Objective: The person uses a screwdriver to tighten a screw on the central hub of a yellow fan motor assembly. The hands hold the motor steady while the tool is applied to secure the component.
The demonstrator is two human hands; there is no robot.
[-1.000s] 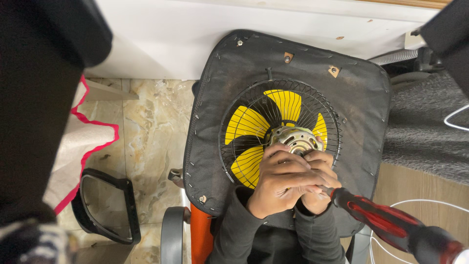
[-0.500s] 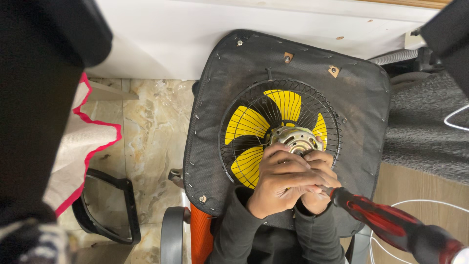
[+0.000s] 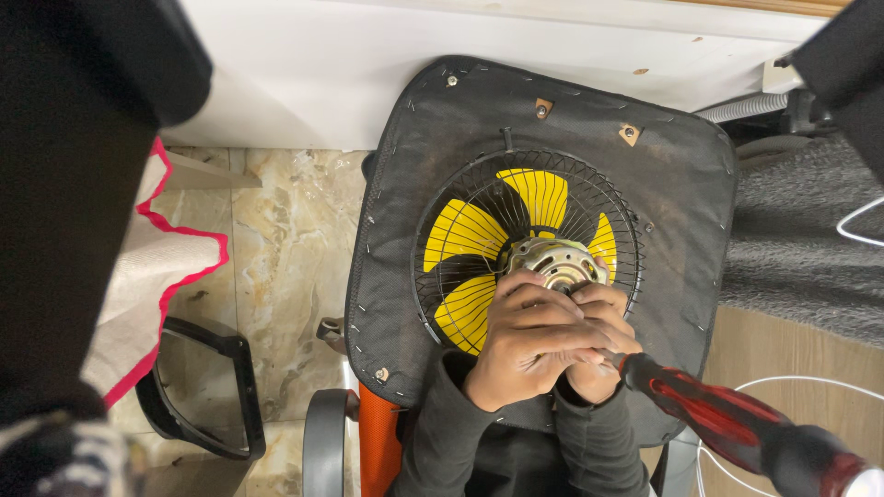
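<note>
Nothing had moved since the earlier frames: both hands, left hand (image 3: 525, 336) over right hand (image 3: 599, 345), stayed clasped on the fan motor (image 3: 557, 262) at frame centre, seemingly steadying it for the red screwdriver (image 3: 727, 423).

Two hands, left hand (image 3: 529, 345) and right hand (image 3: 599, 345), at lower centre, one wire fan guard (image 3: 527, 241) mid-frame, four yellow blades (image 3: 465, 239) showing, one metal motor (image 3: 555, 262), one red-and-black screwdriver (image 3: 737, 428) at lower right, one upturned black chair seat (image 3: 672, 156), one white cable (image 3: 861, 225) at right edge
</note>
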